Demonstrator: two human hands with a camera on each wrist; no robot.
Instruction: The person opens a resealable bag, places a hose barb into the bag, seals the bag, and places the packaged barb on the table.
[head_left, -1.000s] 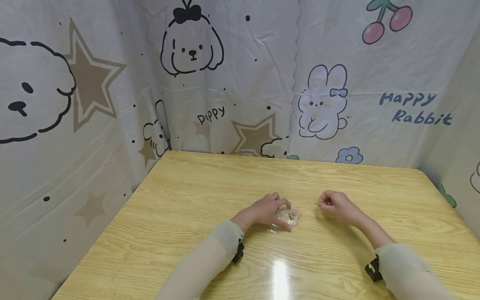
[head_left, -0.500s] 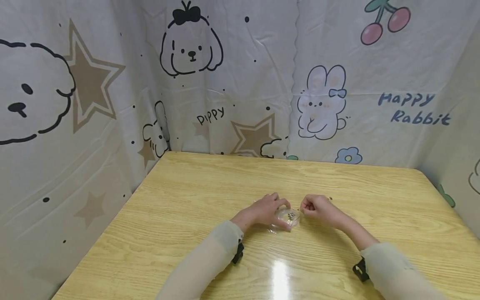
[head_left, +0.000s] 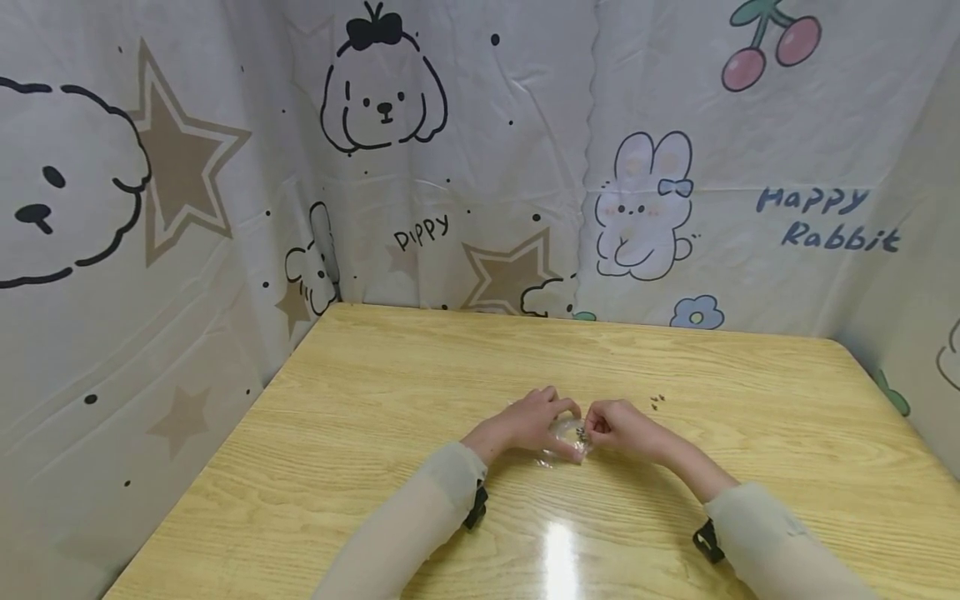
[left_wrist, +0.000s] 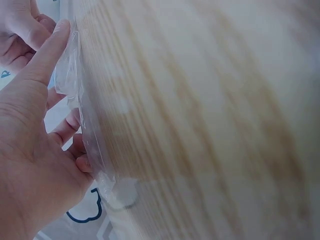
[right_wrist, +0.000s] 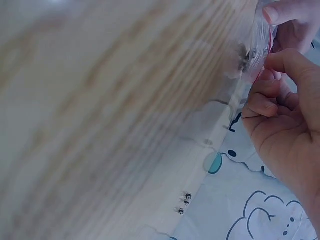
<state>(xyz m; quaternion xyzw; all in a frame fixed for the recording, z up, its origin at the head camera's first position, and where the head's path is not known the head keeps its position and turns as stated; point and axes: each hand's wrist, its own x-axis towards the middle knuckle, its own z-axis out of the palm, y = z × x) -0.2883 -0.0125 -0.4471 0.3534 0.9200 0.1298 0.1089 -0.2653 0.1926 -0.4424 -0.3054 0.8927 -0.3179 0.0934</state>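
Note:
My left hand (head_left: 534,423) holds a clear plastic bag (left_wrist: 89,125) low on the table, thumb and fingers spread around its mouth. A small cluster of dark metal screws (head_left: 581,435) shows inside the bag. Red edging (right_wrist: 270,42) runs along the mouth in the right wrist view. My right hand (head_left: 622,429) is at the mouth, thumb and forefinger pinched together and the other fingers curled. The fingertips hide what is between them; a dark screw-like speck showed there a moment ago. Several small screws (right_wrist: 183,202) lie loose on the table, behind and right of my right hand.
The wood-grain table (head_left: 420,358) extends around both hands, with a light reflection near its front. White printed curtains (head_left: 517,167) stand along its back and sides. A black wrist strap (head_left: 707,542) is on my right forearm, another strap (head_left: 476,507) on the left.
My right hand has moved left from beside the loose screws to the bag's mouth, uncovering those screws. My left hand and the bag have stayed in place.

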